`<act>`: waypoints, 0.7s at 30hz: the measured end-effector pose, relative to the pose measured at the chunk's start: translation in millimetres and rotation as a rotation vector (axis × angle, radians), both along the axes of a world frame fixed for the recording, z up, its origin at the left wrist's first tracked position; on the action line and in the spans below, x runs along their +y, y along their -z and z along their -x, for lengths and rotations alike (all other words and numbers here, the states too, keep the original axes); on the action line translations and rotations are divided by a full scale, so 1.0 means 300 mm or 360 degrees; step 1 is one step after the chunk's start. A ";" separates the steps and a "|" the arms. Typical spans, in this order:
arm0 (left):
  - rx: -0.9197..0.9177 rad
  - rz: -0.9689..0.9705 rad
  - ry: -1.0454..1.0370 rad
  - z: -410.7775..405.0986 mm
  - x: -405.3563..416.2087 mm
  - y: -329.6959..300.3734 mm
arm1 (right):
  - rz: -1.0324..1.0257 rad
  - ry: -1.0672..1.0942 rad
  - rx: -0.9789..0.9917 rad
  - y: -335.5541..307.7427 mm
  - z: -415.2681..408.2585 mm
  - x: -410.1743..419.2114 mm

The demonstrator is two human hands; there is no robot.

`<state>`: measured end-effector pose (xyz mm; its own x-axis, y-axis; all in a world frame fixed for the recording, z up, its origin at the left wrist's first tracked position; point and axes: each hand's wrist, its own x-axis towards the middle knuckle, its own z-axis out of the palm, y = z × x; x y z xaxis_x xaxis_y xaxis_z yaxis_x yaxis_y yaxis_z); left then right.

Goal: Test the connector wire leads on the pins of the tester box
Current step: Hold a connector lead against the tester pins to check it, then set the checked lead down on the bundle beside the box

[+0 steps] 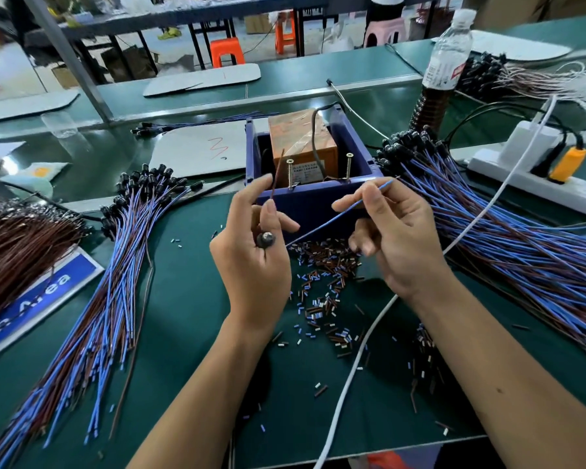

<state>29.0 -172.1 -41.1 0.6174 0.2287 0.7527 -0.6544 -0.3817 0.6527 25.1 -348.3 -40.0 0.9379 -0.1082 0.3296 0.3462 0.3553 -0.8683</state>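
The blue tester box [318,201] stands mid-table with an orange unit inside and two brass screw pins, left pin [290,172] and right pin [348,165], at its front wall. My left hand [254,245] pinches the brown lead [277,174], its tip rising just left of the left pin; the black connector [266,239] lies against that palm. My right hand [389,231] pinches the blue lead [369,197], whose tip points up-right, to the right of the right pin. Neither lead visibly touches a pin.
A pile of blue-and-brown wired connectors [109,272] lies at left, a larger pile [508,238] at right. Cut insulation bits [325,286] litter the mat. A white cable [369,336], power strip [535,170] and water bottle [449,59] sit on the right.
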 end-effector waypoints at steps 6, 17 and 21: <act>0.0138 0.0211 0.0004 0.001 -0.016 0.017 | 0.0462 0.0514 -0.0144 0.021 0.005 -0.011; 0.0315 0.0452 0.0136 0.026 -0.046 0.018 | 0.0883 0.1066 -0.0303 0.023 0.004 0.006; 0.0320 0.0504 0.0204 0.030 -0.047 0.007 | 0.0925 0.1068 -0.0328 0.022 0.007 0.009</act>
